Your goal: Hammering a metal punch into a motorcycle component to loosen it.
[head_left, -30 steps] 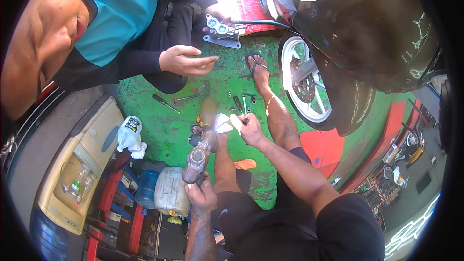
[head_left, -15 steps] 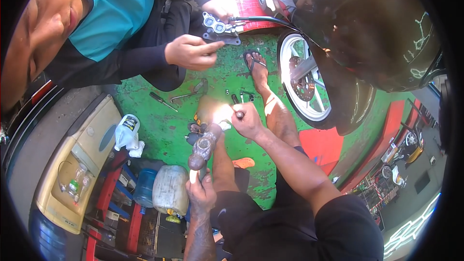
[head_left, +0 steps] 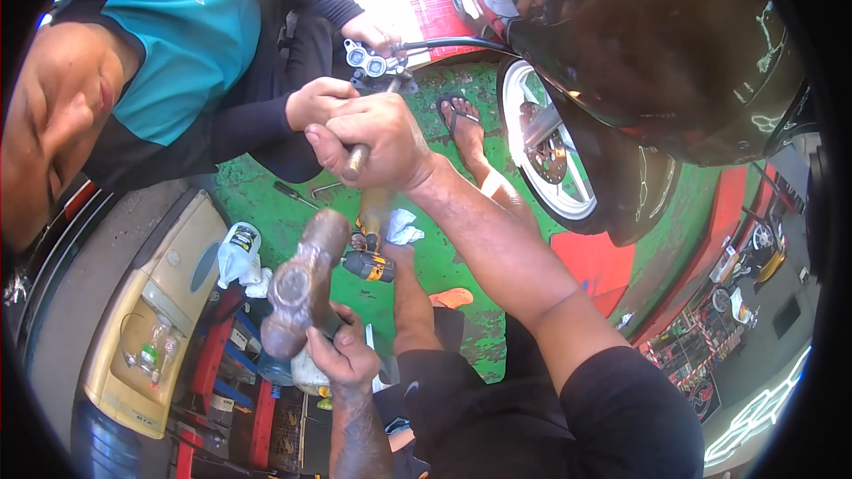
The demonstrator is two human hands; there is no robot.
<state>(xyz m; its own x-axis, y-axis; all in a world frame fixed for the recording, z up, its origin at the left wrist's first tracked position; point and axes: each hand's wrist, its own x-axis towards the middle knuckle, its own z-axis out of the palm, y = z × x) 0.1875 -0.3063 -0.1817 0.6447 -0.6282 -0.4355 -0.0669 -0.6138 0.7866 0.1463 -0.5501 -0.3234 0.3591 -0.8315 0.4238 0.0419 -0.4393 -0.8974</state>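
Observation:
My left hand (head_left: 346,353) grips a hammer by its handle; its worn, rusty metal head (head_left: 302,288) is raised close to the camera. In my right hand (head_left: 382,137) is a metal punch (head_left: 358,162), its blunt end sticking out of the fist toward me. The punch's far end (head_left: 393,86) reaches a silver two-piston brake caliper (head_left: 366,60), though exact contact is hard to make out. A co-worker's hand (head_left: 370,33) holds the caliper, which has a black hose attached. Their other hand (head_left: 315,105) is beside my right fist, partly covered by it.
A motorcycle's white front wheel (head_left: 537,142) stands at the right under a dark fairing. On the green floor (head_left: 453,328) lie a yellow-black cordless drill (head_left: 368,263), a crumpled white rag (head_left: 402,229) and a screwdriver (head_left: 293,193). At the left are a beige panel (head_left: 124,372) and a plastic bottle (head_left: 238,253).
My right hand has carried the punch up and left to the caliper. The hammer has risen and moved left with my left hand. The co-worker's caliper has shifted slightly left.

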